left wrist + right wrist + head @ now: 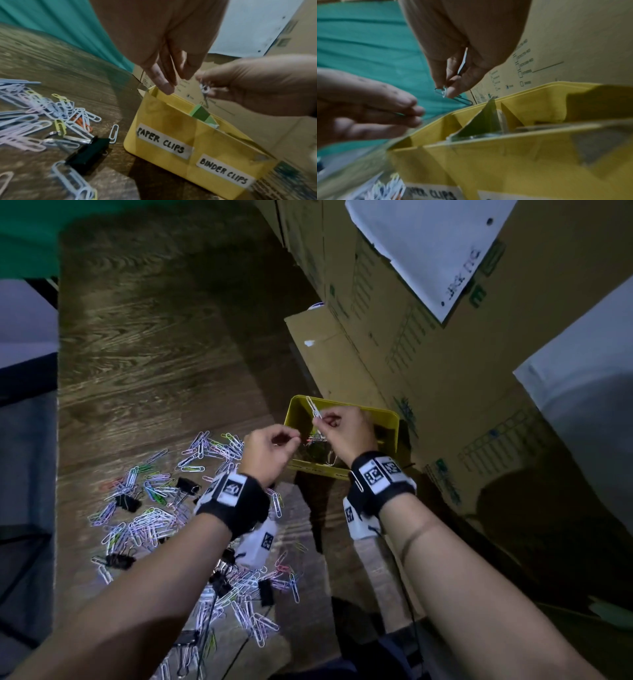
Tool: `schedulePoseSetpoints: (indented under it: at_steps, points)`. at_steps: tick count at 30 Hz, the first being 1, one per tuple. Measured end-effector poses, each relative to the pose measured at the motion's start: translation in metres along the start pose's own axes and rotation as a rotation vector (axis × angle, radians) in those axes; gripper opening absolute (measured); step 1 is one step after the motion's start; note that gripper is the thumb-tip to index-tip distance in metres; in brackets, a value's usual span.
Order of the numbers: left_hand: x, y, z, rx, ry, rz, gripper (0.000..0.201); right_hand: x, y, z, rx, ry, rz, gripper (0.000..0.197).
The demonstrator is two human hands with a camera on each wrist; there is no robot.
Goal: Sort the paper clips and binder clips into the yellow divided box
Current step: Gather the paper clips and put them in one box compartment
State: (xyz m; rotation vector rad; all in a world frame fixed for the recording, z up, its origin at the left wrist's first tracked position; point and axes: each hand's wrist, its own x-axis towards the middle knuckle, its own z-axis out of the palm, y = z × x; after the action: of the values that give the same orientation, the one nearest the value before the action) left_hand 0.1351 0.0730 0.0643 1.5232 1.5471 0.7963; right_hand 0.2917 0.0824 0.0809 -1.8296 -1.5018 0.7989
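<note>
The yellow divided box (390, 419) stands at the table's right, labelled PAPER CLIPS on the left and BINDER CLIPS on the right (163, 115), with a green divider (199, 112) inside. My right hand (322, 419) hovers over the box and pinches a white paper clip (313, 407) that sticks upward; a second clip (453, 98) hangs from those fingertips. My left hand (294, 440) is just left of it at the box's left edge, fingertips pressed together on something thin, seemingly a paper clip (400, 114). A pile of pastel paper clips (150, 518) and black binder clips (127, 503) lies to the left.
Tall cardboard boxes (411, 354) with a white sheet (421, 244) taped on crowd the box's far and right sides. A green cloth (27, 234) hangs beyond the wooden table (154, 337). One black binder clip (87, 151) lies close to the box's left wall.
</note>
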Motion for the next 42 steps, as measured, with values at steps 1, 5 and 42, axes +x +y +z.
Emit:
schedulePoseSetpoints:
  at_steps: [1,5,42]
  points:
    - [-0.010,-0.001,-0.004,-0.013,0.031,0.005,0.008,0.004,0.001,0.004,-0.067,-0.053,-0.015,0.015]
    - [-0.058,-0.024,-0.023,0.152,-0.184,0.029,0.007,0.010,0.005,0.018,-0.381,-0.329,-0.039,0.021]
    - [-0.212,-0.131,-0.071,0.797,-0.555,0.408,0.009,-0.202,0.054,0.105,-0.674,-0.768,-0.423,0.052]
